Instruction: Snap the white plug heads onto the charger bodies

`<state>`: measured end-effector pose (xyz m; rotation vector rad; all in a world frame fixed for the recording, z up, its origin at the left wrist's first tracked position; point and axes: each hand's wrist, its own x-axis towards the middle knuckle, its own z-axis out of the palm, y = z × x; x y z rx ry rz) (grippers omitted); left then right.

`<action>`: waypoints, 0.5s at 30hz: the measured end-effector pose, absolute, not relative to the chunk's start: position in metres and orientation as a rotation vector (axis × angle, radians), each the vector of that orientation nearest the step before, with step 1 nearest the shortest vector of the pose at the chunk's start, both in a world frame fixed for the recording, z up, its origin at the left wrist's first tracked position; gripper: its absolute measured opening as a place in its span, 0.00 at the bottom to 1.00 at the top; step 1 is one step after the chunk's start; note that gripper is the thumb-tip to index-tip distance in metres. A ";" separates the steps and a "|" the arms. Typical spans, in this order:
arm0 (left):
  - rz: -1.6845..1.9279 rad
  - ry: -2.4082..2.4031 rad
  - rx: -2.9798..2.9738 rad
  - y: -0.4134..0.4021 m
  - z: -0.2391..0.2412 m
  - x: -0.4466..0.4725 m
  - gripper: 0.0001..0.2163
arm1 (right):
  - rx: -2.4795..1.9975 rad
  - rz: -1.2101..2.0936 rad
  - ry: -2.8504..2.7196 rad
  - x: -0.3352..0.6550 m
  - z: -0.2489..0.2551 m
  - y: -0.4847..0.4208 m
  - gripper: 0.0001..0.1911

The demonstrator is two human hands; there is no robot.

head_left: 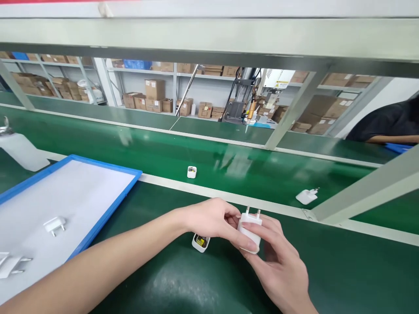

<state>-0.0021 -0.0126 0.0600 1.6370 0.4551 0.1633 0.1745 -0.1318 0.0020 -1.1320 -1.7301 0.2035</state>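
Between my two hands is a white two-pin plug charger (pixel 250 231), its metal pins pointing away from me. My left hand (pixel 216 222) grips it from the left, thumb across its lower face. From the right, my right hand (pixel 278 253) holds the same charger, with fingers and thumb closed on its sides. Beneath my left wrist, an open white charger housing (pixel 200 243) with yellow and dark parts inside lies on the green table, partly covered by the hand.
A blue-rimmed tray (pixel 108 174) at left bears white plug pieces (pixel 55 225). On the green belt beyond are another open housing (pixel 191 172) and a white charger (pixel 307 196). A slanted metal post (pixel 366 185) stands right; a white bottle (pixel 22 150) is far left. A person's dark sleeve (pixel 386 120) shows at right.
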 end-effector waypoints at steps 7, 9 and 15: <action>0.209 0.454 1.637 -0.022 0.056 0.001 0.21 | -1.161 0.120 -1.835 0.183 0.011 -0.132 0.16; 0.237 0.435 1.656 -0.015 0.051 0.004 0.20 | -1.209 0.109 -1.878 0.189 0.015 -0.129 0.17; 0.387 0.836 2.104 0.069 0.043 -0.025 0.19 | -1.475 0.129 -1.559 0.217 0.015 -0.097 0.35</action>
